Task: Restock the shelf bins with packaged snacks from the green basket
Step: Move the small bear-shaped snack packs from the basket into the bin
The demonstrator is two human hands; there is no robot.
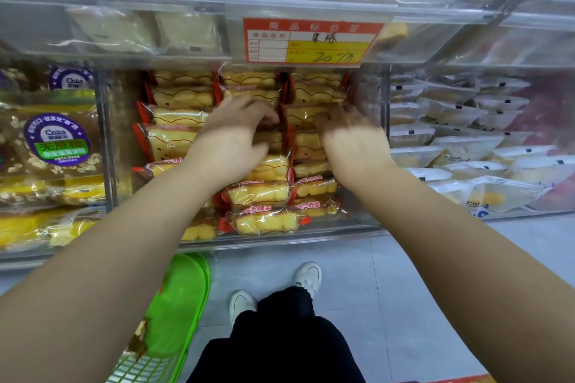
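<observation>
Reaching into 1 clear bin [367,146] | 2 hands: left hand [231,140], right hand [351,137] on snack packs [261,193] | fingers' grip blurred, cannot tell

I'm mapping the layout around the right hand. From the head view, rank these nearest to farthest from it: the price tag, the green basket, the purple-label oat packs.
1. Price tag, on the shelf above the right hand.
2. Purple-label oat packs, far left bin.
3. Green basket, on the floor, lower left.
</observation>
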